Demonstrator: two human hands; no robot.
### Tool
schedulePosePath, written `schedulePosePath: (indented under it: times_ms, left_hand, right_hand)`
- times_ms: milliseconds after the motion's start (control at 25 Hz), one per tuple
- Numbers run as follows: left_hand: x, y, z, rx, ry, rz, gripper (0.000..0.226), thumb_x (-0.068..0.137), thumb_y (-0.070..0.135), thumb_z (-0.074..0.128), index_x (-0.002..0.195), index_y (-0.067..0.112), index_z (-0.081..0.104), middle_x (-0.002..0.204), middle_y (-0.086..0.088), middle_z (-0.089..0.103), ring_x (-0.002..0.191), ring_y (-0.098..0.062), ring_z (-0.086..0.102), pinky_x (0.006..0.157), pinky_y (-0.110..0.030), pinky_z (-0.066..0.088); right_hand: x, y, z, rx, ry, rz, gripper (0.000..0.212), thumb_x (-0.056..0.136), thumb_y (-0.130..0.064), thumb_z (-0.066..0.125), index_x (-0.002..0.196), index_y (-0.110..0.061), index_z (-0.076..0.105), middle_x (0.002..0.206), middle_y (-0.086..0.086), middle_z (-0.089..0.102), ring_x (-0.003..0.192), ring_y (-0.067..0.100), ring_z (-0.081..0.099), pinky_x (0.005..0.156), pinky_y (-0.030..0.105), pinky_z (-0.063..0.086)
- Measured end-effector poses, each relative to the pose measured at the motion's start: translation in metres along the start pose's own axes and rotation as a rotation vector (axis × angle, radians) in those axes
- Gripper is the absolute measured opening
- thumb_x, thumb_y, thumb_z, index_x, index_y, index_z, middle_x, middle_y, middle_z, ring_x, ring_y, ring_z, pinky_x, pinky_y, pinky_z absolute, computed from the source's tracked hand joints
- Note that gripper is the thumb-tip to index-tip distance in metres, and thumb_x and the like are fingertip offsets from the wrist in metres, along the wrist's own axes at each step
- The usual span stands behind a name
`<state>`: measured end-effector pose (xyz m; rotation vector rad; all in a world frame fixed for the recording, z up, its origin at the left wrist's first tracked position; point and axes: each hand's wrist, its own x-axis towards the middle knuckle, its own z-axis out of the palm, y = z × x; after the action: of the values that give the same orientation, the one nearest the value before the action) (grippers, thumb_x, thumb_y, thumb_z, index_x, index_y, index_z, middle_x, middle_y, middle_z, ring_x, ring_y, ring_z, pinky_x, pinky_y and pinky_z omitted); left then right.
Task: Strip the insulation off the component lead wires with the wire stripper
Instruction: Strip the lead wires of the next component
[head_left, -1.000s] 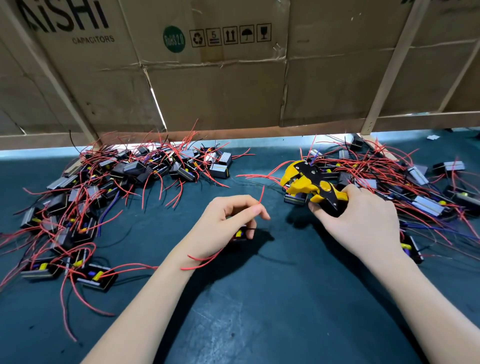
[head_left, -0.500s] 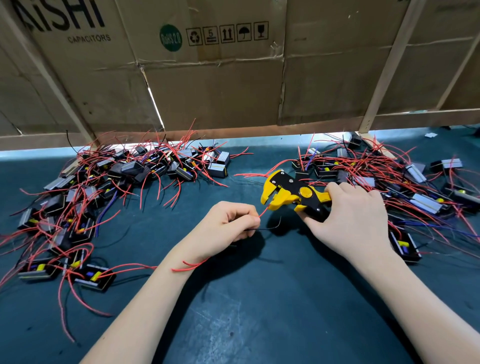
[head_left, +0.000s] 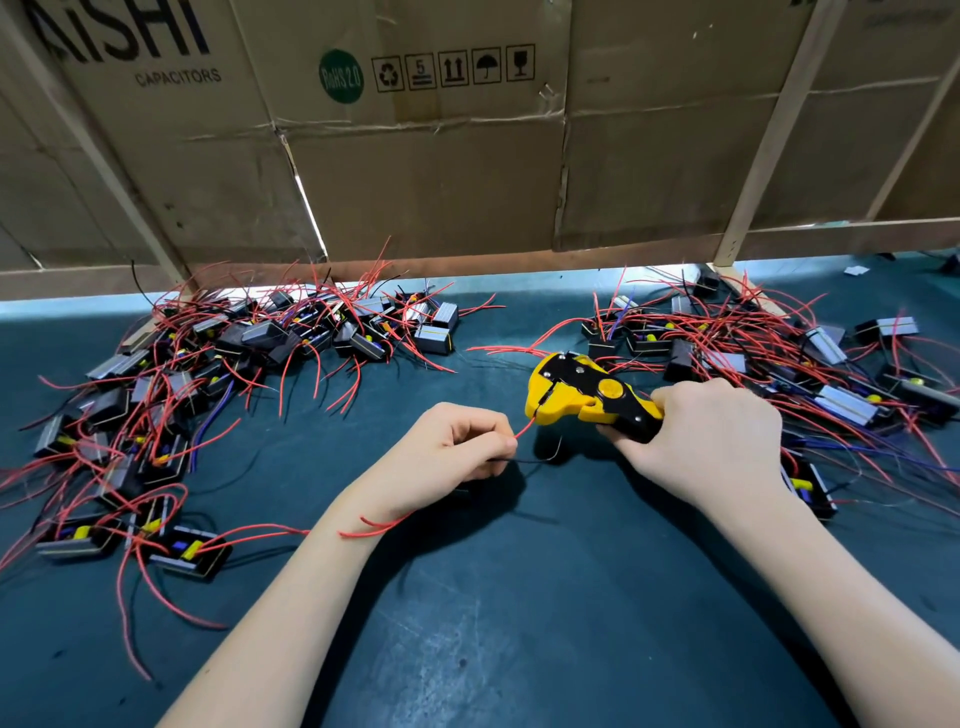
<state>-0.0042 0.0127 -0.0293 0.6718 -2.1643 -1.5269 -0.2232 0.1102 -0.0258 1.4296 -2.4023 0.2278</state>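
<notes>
Left hand (head_left: 457, 452) fingers pinch a red lead (head_left: 524, 428) whose tip enters the stripper (head_left: 582, 397), gripped in the right hand (head_left: 711, 441). Stripping of this lead appears under way; many components (head_left: 779, 358) remain heaped beyond both hands. Dark green counter (head_left: 519, 623), cardboard (head_left: 426, 182) behind.

Wire stripper (head_left: 582, 397): yellow body, black side plates and handles, yellow round pivot. Lead wire (head_left: 524, 428) running into its head: red. A thinner black wire (head_left: 535, 460) just below it. Counter (head_left: 519, 597): dark teal, scuffed paler at 6 o'clock. Component piles at 9 o'clock (head_left: 208, 395) and 3 o'clock (head_left: 779, 358): black housings, grey tops, yellow bits, mostly red leads, a few blue. Cardboard wall (head_left: 441, 171) at 12 o'clock: brown, black print, green round sticker (head_left: 341, 76).
</notes>
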Motion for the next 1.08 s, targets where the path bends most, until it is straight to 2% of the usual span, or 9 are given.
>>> schedulePosePath:
  times_ms: [120,200,280,400,520,600,680,920,1080]
  left_hand:
    - [0.000,0.000,-0.004,0.021,0.006,0.033,0.033,0.095,0.027,0.053,0.067,0.009,0.055,0.060,0.002,0.045,0.055,-0.009,0.034,0.055,-0.015,0.031]
    - [0.000,0.001,-0.005,0.021,0.016,0.062,0.033,0.097,0.027,0.050,0.068,0.012,0.053,0.062,0.002,0.045,0.058,-0.009,0.035,0.059,-0.015,0.033]
    - [0.001,-0.001,-0.006,0.006,0.040,0.085,0.031,0.099,0.023,0.052,0.069,0.014,0.052,0.060,0.012,0.047,0.057,-0.006,0.035,0.058,-0.013,0.032]
    - [0.003,-0.004,-0.007,-0.053,0.088,0.083,0.023,0.095,0.017,0.054,0.073,0.009,0.057,0.061,0.013,0.054,0.054,-0.003,0.037,0.057,-0.011,0.034]
    - [0.003,-0.005,-0.008,-0.133,0.144,0.083,0.017,0.091,0.019,0.058,0.078,0.008,0.061,0.075,0.000,0.060,0.054,-0.005,0.038,0.057,-0.013,0.034]
    - [0.003,-0.006,-0.008,-0.134,0.155,0.099,0.018,0.091,0.021,0.060,0.078,0.009,0.062,0.078,-0.013,0.056,0.055,-0.006,0.038,0.058,-0.015,0.034]
    - [0.003,-0.007,-0.008,-0.117,0.149,0.103,0.018,0.093,0.020,0.062,0.078,0.011,0.064,0.078,-0.017,0.053,0.057,-0.007,0.038,0.058,-0.016,0.034]
    - [0.005,-0.008,-0.007,-0.095,0.163,0.046,0.020,0.087,0.028,0.060,0.076,0.011,0.064,0.075,-0.014,0.052,0.060,-0.011,0.037,0.058,-0.019,0.033]
    - [0.006,-0.010,-0.006,-0.099,0.162,0.028,0.018,0.091,0.020,0.060,0.076,0.010,0.063,0.074,-0.007,0.058,0.060,-0.010,0.038,0.058,-0.017,0.034]
  right_hand:
    - [0.000,0.001,0.005,0.036,0.095,-0.048,0.056,0.073,-0.068,0.063,0.082,-0.013,0.063,0.080,0.009,0.066,0.081,0.032,0.064,0.070,0.036,0.035]
    - [0.000,0.004,0.009,0.070,0.130,-0.035,0.060,0.073,-0.066,0.064,0.085,-0.008,0.062,0.082,0.012,0.066,0.083,0.033,0.064,0.076,0.040,0.036]
    - [0.002,0.006,0.013,0.073,0.111,0.024,0.061,0.074,-0.069,0.059,0.087,-0.009,0.061,0.085,0.010,0.067,0.087,0.032,0.064,0.077,0.040,0.036]
    - [0.003,0.009,0.015,0.056,0.101,0.073,0.062,0.074,-0.072,0.055,0.087,-0.011,0.061,0.087,0.008,0.068,0.088,0.031,0.065,0.078,0.039,0.036]
    - [0.002,0.009,0.016,0.054,0.097,0.063,0.061,0.074,-0.071,0.056,0.088,-0.011,0.061,0.087,0.009,0.067,0.087,0.031,0.064,0.078,0.040,0.034]
    - [0.001,0.007,0.016,0.049,0.101,0.035,0.061,0.074,-0.070,0.058,0.088,-0.011,0.060,0.087,0.009,0.067,0.086,0.031,0.063,0.079,0.040,0.034]
    - [0.001,0.004,0.015,0.043,0.087,0.002,0.061,0.074,-0.070,0.057,0.088,-0.011,0.060,0.088,0.009,0.066,0.087,0.031,0.062,0.080,0.040,0.033]
    - [-0.001,0.000,0.009,0.065,0.101,-0.080,0.057,0.072,-0.068,0.059,0.084,-0.012,0.059,0.084,0.007,0.065,0.083,0.031,0.062,0.077,0.040,0.033]
    - [-0.002,0.001,0.005,0.056,0.085,-0.083,0.055,0.073,-0.071,0.055,0.075,-0.016,0.053,0.076,0.003,0.062,0.077,0.030,0.062,0.074,0.039,0.031]
